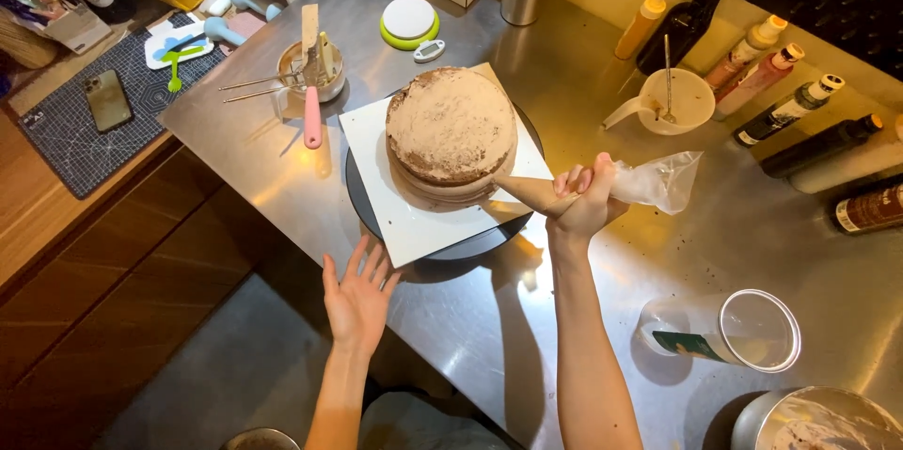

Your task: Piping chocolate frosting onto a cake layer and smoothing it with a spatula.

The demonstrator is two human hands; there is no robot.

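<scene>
Seen from the head camera, the right hand (585, 198) is closed around a clear plastic piping bag filled with tan cream (602, 187), fingers wrapped over its middle, the loose twisted end trailing away behind the knuckles and the pointed tip reaching to the lower side of the round layered cake coated in brown cream (451, 133). The cake sits just ahead of that hand on a square white board (404, 215), which rests on a dark round turntable (470, 245) on the stainless steel counter (564, 309). The left hand (358, 297) is spread flat with fingers apart, palm up, holding nothing, hovering at the counter's near edge just short of the board's corner. Beyond the left hand, well apart, stands a small metal bowl with a pink-handled spatula (311, 93) leaning in it. Past the right hand is a cream-coloured cup with a spoon (673, 100) and a row of squeeze bottles (781, 93). Nearer the body, to the right of the right forearm, a clear plastic tub (743, 332) lies on its side.
</scene>
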